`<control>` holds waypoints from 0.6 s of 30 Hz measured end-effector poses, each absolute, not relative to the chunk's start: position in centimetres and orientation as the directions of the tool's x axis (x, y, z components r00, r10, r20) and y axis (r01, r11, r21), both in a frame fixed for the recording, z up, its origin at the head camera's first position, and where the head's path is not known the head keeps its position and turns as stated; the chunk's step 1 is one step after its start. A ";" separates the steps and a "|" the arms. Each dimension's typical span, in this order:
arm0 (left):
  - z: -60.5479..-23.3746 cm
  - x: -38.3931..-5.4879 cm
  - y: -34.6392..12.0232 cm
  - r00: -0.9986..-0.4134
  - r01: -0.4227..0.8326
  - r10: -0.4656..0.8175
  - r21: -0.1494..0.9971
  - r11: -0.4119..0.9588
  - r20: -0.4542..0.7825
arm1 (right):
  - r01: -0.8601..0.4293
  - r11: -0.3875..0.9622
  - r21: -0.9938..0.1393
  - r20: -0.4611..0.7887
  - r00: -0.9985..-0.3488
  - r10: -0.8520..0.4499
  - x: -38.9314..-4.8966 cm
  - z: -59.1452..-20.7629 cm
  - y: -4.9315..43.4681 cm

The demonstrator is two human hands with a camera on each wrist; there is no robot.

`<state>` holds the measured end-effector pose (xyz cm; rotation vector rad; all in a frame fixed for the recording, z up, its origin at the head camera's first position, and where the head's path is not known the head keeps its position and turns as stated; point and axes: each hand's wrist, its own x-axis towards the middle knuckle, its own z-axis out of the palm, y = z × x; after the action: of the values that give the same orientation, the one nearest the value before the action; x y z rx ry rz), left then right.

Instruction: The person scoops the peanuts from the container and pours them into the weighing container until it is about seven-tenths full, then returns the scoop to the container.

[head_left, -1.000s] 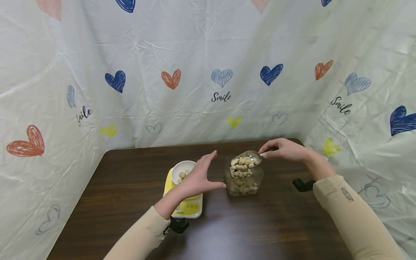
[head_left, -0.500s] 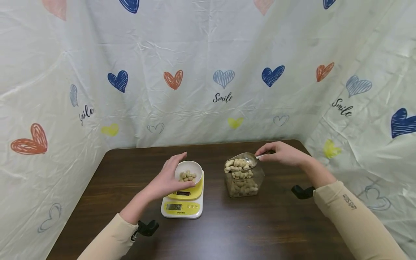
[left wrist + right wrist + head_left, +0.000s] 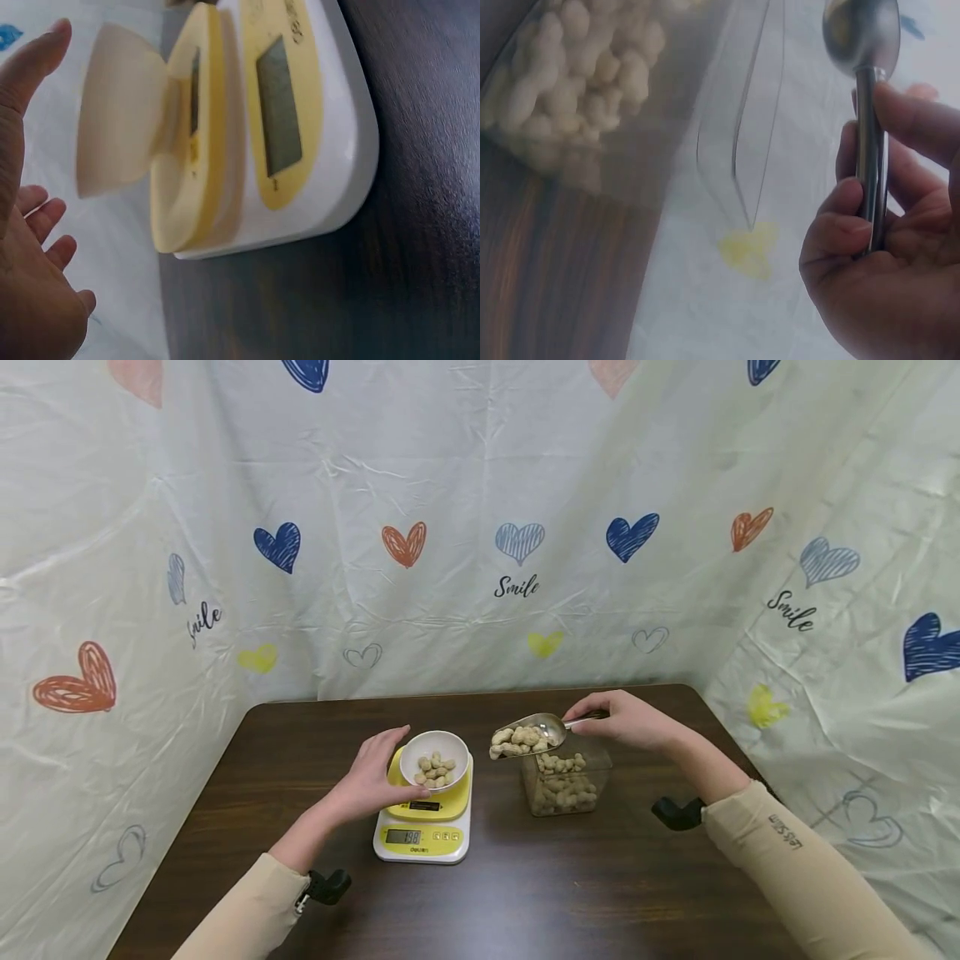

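My right hand (image 3: 626, 718) grips the handle of a metal scoop (image 3: 553, 728), with fingers wrapped round it in the right wrist view. Unshelled peanuts (image 3: 517, 742) fill the scoop, which is over the left rim of a clear container (image 3: 603, 768) of peanuts. A white bowl (image 3: 454, 748) with several peanuts in it stands on a yellow and white kitchen scale (image 3: 459, 827) that reads 198. My left hand (image 3: 371, 785) is at the bowl's left side, thumb and fingers spread. In the left wrist view a gap shows between that hand and the bowl (image 3: 120, 112).
Everything stands on a dark wooden table (image 3: 540, 893). A white curtain (image 3: 450, 468) printed with hearts hangs behind the table and along both sides. Each wrist wears a black camera (image 3: 327, 887).
My left hand has moved left from between the scale and the container to the bowl's left side. My right hand has carried the loaded scoop left, partly out past the container's rim.
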<state>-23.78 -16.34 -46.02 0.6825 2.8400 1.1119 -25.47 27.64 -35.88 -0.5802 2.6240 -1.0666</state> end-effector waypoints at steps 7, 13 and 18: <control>-47.3 -24.7 -16.6 -0.909 0.372 0.405 0.637 0.675 0.101 | -0.228 0.644 -0.730 -0.088 -0.903 -0.421 -25.7 -36.2 25.4; -48.2 -25.3 -16.7 -0.908 0.351 0.414 0.652 0.672 0.063 | -0.222 0.626 -0.747 -0.091 -0.900 -0.427 -26.0 -36.3 23.5; -48.6 -25.6 -16.7 -0.908 0.337 0.415 0.676 0.655 0.051 | -0.233 0.614 -0.754 -0.081 -0.894 -0.440 -26.4 -36.4 22.0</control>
<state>-25.55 -16.73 -48.57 0.6292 2.7592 1.0930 -26.36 21.99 -36.45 -0.5502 2.5820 -1.1521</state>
